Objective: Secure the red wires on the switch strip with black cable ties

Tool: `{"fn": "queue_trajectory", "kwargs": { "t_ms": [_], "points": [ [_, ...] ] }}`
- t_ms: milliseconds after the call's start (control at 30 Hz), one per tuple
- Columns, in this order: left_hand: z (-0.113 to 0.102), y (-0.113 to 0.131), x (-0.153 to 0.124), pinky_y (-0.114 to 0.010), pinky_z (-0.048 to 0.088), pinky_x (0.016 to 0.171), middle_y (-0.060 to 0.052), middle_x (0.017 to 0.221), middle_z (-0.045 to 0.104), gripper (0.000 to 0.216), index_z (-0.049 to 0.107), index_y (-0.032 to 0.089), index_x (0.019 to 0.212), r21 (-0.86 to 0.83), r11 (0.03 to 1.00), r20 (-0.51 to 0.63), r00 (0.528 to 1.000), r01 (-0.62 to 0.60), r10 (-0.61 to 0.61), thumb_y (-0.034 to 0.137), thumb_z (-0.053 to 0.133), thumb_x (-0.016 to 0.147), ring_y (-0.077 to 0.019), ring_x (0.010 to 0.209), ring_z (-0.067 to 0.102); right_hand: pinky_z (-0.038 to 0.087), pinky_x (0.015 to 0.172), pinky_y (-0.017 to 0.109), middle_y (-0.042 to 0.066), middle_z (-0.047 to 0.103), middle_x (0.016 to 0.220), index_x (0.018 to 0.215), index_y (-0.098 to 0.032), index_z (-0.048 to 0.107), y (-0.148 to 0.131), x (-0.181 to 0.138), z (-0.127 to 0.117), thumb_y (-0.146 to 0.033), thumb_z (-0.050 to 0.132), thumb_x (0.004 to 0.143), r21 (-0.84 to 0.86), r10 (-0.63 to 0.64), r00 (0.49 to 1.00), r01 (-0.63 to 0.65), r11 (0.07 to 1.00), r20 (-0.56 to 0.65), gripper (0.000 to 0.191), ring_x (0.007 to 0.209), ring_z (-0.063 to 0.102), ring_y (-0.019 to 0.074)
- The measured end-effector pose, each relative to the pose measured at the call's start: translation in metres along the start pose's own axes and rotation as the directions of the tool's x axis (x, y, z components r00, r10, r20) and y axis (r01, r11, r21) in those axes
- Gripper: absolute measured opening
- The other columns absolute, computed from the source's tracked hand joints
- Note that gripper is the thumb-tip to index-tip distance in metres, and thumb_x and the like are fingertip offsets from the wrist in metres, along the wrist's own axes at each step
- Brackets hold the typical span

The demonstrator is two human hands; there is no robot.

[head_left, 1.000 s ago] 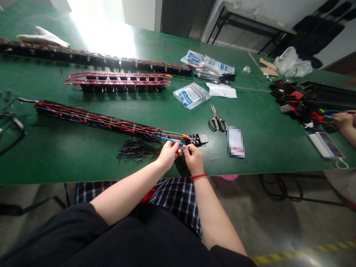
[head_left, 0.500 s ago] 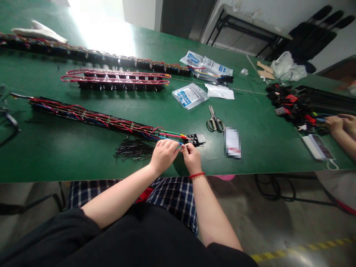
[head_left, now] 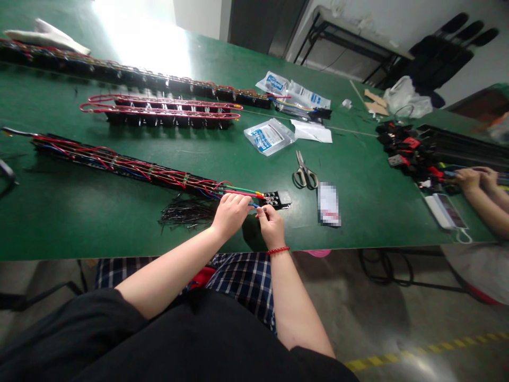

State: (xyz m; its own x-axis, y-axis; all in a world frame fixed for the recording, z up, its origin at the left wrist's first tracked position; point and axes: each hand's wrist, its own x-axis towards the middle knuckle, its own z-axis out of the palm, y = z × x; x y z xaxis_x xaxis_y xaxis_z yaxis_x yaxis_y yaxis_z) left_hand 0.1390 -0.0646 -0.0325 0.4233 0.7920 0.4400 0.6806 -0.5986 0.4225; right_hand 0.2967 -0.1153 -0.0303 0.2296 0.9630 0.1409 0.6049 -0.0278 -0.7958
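Note:
My left hand [head_left: 233,215] is closed around a blue wire [head_left: 255,205] near the end of a long black wiring assembly [head_left: 131,165] with red and blue wires along it. My right hand [head_left: 271,224], with a red bead bracelet at the wrist, pinches the same wire's end; its tip is hidden by the fingers. Just beyond the hands, a green wire [head_left: 243,190] and a red one run to a small black terminal block [head_left: 275,199]. A pile of black cable ties [head_left: 186,211] lies left of my left hand.
Scissors [head_left: 305,171] and a white card [head_left: 328,203] lie right of the hands. Plastic bags [head_left: 269,136] and two more wired assemblies [head_left: 167,112] lie farther back. At the right, another person's hands [head_left: 473,179] work at black and red parts [head_left: 405,146] beside a white device [head_left: 445,211].
The view has shifted slightly, so things sit a little farther left. More blue wire shows between my hands, which are slightly farther apart. Both keep their grip.

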Motion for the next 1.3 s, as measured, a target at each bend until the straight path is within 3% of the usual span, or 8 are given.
{"fn": "queue_trajectory", "kwargs": {
  "t_ms": [167, 333, 533, 867, 1300],
  "points": [
    [-0.0021, 0.0038, -0.0008, -0.034, 0.042, 0.09, -0.003, 0.094, 0.072, 0.006, 0.063, 0.02, 0.1, -0.079, 0.992, 0.064, 0.994, 0.096, -0.091, 0.026, 0.062, 0.097, -0.021, 0.093, 0.065, 0.039, 0.066, 0.028, -0.001, 0.055, 0.066, 0.071, -0.023, 0.054, -0.0025, -0.0009, 0.0002, -0.041, 0.054, 0.094, -0.064, -0.049, 0.999, 0.048, 0.997, -0.018, 0.03, 0.065, 0.051, 0.0159],
    [-0.0043, 0.0036, -0.0014, -0.035, 0.041, 0.087, -0.003, 0.087, 0.068, 0.01, 0.06, 0.021, 0.089, -0.102, 0.988, 0.086, 0.991, 0.114, -0.105, 0.026, 0.061, 0.097, -0.0217, 0.089, 0.063, 0.035, 0.063, 0.029, -0.003, 0.046, 0.06, 0.063, -0.023, 0.045, -0.0051, -0.001, -0.0008, -0.037, 0.055, 0.092, -0.087, -0.081, 0.997, 0.079, 0.993, -0.013, 0.034, 0.063, 0.046, 0.0151],
    [-0.0047, 0.0041, -0.0017, -0.035, 0.041, 0.09, -0.005, 0.092, 0.069, 0.008, 0.061, 0.02, 0.095, -0.126, 0.988, 0.083, 0.993, 0.095, -0.085, 0.027, 0.06, 0.097, -0.0224, 0.094, 0.062, 0.034, 0.061, 0.028, -0.004, 0.047, 0.058, 0.059, -0.022, 0.052, -0.005, -0.0011, -0.0043, -0.041, 0.058, 0.091, 0.014, -0.007, 1.0, 0.007, 1.0, 0.013, 0.038, 0.06, 0.044, 0.0133],
    [-0.0003, 0.0032, -0.0023, -0.035, 0.043, 0.092, -0.005, 0.099, 0.071, 0.01, 0.065, 0.02, 0.099, -0.122, 0.992, 0.082, 0.997, 0.019, -0.009, 0.025, 0.056, 0.099, -0.0223, 0.096, 0.062, 0.042, 0.069, 0.03, -0.001, 0.059, 0.063, 0.061, -0.021, 0.061, 0.0019, 0.0003, -0.0077, -0.041, 0.06, 0.089, 0.244, 0.099, 0.995, -0.098, 0.965, 0.009, 0.035, 0.066, 0.054, 0.0158],
    [-0.0017, 0.005, -0.0022, -0.034, 0.043, 0.084, -0.004, 0.086, 0.065, 0.011, 0.058, 0.02, 0.087, -0.148, 0.987, 0.126, 0.991, 0.06, -0.041, 0.021, 0.055, 0.097, -0.0217, 0.087, 0.06, 0.042, 0.067, 0.03, -0.002, 0.058, 0.06, 0.058, -0.021, 0.061, 0.0011, -0.0017, -0.0077, -0.039, 0.062, 0.086, 0.216, 0.096, 0.995, -0.089, 0.972, -0.02, 0.033, 0.063, 0.053, 0.0156]
  ]
}}
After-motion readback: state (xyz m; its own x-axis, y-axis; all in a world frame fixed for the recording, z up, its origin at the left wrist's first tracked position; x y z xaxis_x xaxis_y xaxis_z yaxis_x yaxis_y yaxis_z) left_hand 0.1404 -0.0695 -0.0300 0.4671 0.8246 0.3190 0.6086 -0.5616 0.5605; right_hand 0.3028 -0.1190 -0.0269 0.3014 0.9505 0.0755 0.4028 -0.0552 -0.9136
